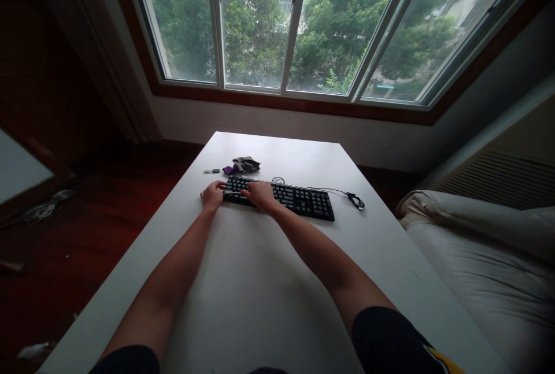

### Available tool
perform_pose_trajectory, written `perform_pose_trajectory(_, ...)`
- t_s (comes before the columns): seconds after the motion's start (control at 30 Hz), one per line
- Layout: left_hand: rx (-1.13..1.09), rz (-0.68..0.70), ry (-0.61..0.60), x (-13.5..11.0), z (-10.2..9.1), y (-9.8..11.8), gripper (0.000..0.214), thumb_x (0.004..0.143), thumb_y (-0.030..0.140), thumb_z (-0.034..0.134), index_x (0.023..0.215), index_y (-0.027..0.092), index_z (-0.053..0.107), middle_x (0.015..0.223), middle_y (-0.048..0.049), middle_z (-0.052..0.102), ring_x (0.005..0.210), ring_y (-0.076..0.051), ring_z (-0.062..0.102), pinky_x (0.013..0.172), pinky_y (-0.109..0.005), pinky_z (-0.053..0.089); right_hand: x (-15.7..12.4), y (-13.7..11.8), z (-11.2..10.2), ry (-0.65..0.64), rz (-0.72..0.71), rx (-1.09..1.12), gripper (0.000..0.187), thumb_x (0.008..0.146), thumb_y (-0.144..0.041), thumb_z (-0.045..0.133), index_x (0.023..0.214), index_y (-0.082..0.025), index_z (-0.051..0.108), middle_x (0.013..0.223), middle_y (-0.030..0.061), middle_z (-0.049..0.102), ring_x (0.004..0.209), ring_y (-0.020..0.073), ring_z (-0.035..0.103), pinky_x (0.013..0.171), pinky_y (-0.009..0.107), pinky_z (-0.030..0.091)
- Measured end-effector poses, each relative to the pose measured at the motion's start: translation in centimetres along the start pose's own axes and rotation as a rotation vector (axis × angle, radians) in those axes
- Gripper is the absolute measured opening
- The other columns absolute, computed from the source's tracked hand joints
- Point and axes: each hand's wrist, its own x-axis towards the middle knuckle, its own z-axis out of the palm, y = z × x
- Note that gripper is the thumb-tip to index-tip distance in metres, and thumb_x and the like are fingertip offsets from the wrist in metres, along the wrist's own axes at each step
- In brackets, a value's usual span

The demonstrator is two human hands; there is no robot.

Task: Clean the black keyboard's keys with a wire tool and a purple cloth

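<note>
A black full-size keyboard [299, 200] lies on the white table, angled slightly so its right end is closer to me. My left hand [212, 195] is closed round its left end, with the fingertips at the edge. Over the left part of the keys rests my right hand [260, 193]; its thumb and fingers are pinched together, pointing left. A thin pale strip shows near those fingertips, too small to name. Some keys are hidden under the right hand.
Behind the keyboard lie a crumpled grey and purple cloth [246, 165] and a small tool with a dark handle and thin prongs [212, 171]. A coiled black cable [356, 200] is at the right. The white table [243, 293] stands between a window and a pale sofa [468, 247].
</note>
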Motion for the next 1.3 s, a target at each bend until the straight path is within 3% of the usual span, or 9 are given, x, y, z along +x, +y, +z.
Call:
perform_pose_trajectory(0.13,-0.003,0.004,-0.019,0.5,-0.2,-0.3,0.042,0.081,0.014,0.047,0.105,0.033,0.075,0.099,0.004,0.079,0.107,-0.021,0.067,0.103,-0.036,0.038,-0.1,-1.1,0.0,0.015,0.031,0.008,0.053,0.1,-0.064,0.043,0.102,-0.021,0.073,0.107,0.0104,0.074,0.104,0.0251,0.064,0.091,0.034,0.039)
perform_pose_trajectory(0.27,-0.006,0.009,-0.034,0.6,-0.3,-0.3,0.04,0.082,0.014,0.047,0.103,0.033,0.076,0.099,0.0047,0.079,0.107,-0.02,0.068,0.103,-0.035,0.039,-1.2,0.6,-0.1,0.015,0.062,0.001,0.048,0.098,-0.062,0.047,0.098,-0.022,0.074,0.103,0.0087,0.075,0.101,0.0244,0.066,0.087,0.033,0.04)
perform_pose_trajectory(0.5,0.018,0.051,0.02,0.2,0.4,-0.3,0.041,0.082,0.011,0.046,0.104,0.031,0.074,0.099,0.0029,0.078,0.105,-0.021,0.068,0.11,-0.041,0.034,-5.8,8.7,-1.2,-0.007,0.178,-0.016,0.044,0.095,-0.061,0.052,0.09,-0.023,0.074,0.093,0.0071,0.075,0.088,0.0215,0.066,0.073,0.028,0.039)
perform_pose_trajectory(0.7,-0.035,0.104,0.056,0.0,0.7,-0.6,0.041,0.082,0.009,0.045,0.103,0.027,0.075,0.102,0.0011,0.078,0.102,-0.019,0.068,0.097,-0.031,0.046,-10.4,16.0,-2.2,-0.007,0.306,0.014,0.042,0.091,-0.062,0.057,0.08,-0.024,0.07,0.083,0.0056,0.073,0.075,0.02,0.062,0.062,0.028,0.033)
perform_pose_trajectory(0.93,-0.003,0.176,0.088,-0.1,0.8,-0.9,0.042,0.083,0.007,0.044,0.099,0.027,0.077,0.111,0.0011,0.075,0.105,-0.019,0.066,0.098,-0.029,0.048,-13.8,21.2,-3.6,0.069,0.353,-0.02,0.036,0.088,-0.054,0.065,0.069,-0.023,0.062,0.075,0.0075,0.068,0.066,0.0198,0.054,0.06,0.033,0.028)
perform_pose_trajectory(1.1,-0.008,0.178,0.075,-0.1,0.8,-1.0,0.044,0.083,0.007,0.045,0.102,0.028,0.078,0.113,0.0016,0.075,0.108,-0.019,0.066,0.1,-0.029,0.047,-14.3,21.3,-4.3,0.169,0.291,-0.005,0.029,0.088,-0.046,0.067,0.072,-0.023,0.063,0.072,0.0076,0.065,0.065,0.0198,0.052,0.062,0.034,0.03)
perform_pose_trajectory(1.2,-0.01,0.167,0.075,-0.1,0.8,-0.9,0.044,0.084,0.007,0.045,0.103,0.029,0.078,0.113,0.0019,0.075,0.108,-0.019,0.066,0.1,-0.028,0.047,-13.8,19.3,-3.5,0.227,0.041,0.103,0.016,0.092,-0.034,0.063,0.082,-0.023,0.065,0.08,0.0059,0.067,0.078,0.0211,0.057,0.068,0.031,0.037)
perform_pose_trajectory(1.3,-0.015,0.172,0.066,-0.1,0.9,-1.0,0.046,0.083,0.006,0.046,0.105,0.029,0.079,0.115,0.0021,0.074,0.107,-0.018,0.066,0.098,-0.027,0.048,-13.0,16.2,-1.6,0.253,-0.186,0.198,0.014,0.097,-0.029,0.055,0.091,-0.022,0.065,0.092,0.0058,0.068,0.088,0.0201,0.059,0.075,0.029,0.041)
